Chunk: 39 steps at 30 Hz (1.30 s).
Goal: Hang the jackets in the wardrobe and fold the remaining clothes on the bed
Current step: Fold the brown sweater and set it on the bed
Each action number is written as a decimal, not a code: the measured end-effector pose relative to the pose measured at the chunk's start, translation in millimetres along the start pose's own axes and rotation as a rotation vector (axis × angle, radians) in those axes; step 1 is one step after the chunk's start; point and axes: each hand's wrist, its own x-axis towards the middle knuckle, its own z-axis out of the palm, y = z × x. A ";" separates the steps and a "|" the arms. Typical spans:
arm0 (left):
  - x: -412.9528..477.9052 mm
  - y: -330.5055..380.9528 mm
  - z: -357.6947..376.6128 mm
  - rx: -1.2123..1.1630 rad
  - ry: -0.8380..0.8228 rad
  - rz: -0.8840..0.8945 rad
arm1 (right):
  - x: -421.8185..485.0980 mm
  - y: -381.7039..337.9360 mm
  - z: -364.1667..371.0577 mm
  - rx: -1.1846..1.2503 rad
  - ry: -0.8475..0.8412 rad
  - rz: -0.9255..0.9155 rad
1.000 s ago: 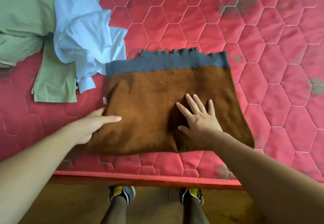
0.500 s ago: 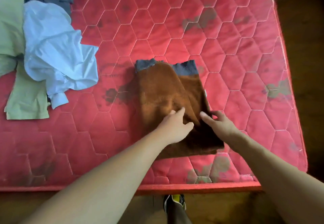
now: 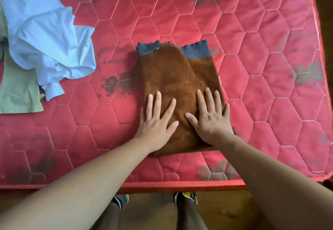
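Flattened since half a second ago: pressing left hand (image 3: 156, 122) and right hand (image 3: 211, 120), fingers straight and spread, gripping nothing, onto folded brown sweater (image 3: 167, 75) by near edge of mattress (image 3: 270, 103). Bare quilting to the right; blue shirt (image 3: 45, 37) well apart, far left.

Looking like bedroom in home. Big red mattress (image 3: 252, 31) filling most of view, six-sided stitching running all over it, faded flower prints showing on top. Clothes lying on mattress: crumpled blue shirt (image 3: 45, 37) and green cloth (image 3: 18, 93) sitting at left, folded brown cloth (image 3: 171, 75) with grey band lying near front edge. Brown floor (image 3: 149, 217) showing below mattress edge. Person standing close to bed, shoes (image 3: 189, 196) peeking out at bottom
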 end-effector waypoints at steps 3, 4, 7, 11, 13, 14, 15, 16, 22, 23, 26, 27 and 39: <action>-5.1 4.3 -9.0 -0.419 0.249 -0.053 | 1.4 -0.1 -13.1 0.344 0.118 0.108; -7.1 5.2 -12.5 -0.568 0.338 -0.168 | 4.0 -1.9 -20.2 0.503 0.162 0.191; -9.4 0.2 -21.6 -0.942 0.287 -0.578 | 12.4 -14.4 -35.5 0.712 0.101 0.414; -2.3 -35.9 -49.1 -0.734 0.093 -0.544 | -1.7 -57.6 -36.3 0.845 -0.024 0.615; 8.4 -65.4 -82.2 -0.490 0.080 -0.402 | -19.5 -84.8 -28.1 0.929 -0.184 0.688; 14.8 -80.0 -99.8 -0.377 0.093 -0.314 | -27.4 -100.9 -26.5 0.942 -0.338 0.695; 21.8 -93.5 -117.0 -0.274 0.124 -0.233 | -32.3 -114.3 -24.5 0.889 -0.497 0.635; 28.8 -105.4 -131.8 -0.189 0.167 -0.172 | -32.7 -125.5 -25.0 0.741 -0.581 0.492; 18.1 -114.9 -125.1 0.132 0.360 -0.216 | 27.4 -142.5 -41.4 0.007 0.295 -0.215; 4.0 -111.7 -104.8 0.145 0.328 -0.241 | 37.8 -136.4 -39.2 -0.063 0.259 -0.212; -42.7 -117.7 -43.2 0.236 0.262 -0.215 | 48.7 -109.9 -13.4 -0.275 0.000 -0.142; -51.1 -123.5 -30.7 0.253 0.263 -0.186 | 48.6 -101.3 -2.8 -0.289 -0.052 -0.139; -54.0 -149.6 -55.2 -0.954 0.526 -0.668 | 81.6 -75.3 -45.5 0.886 0.192 0.432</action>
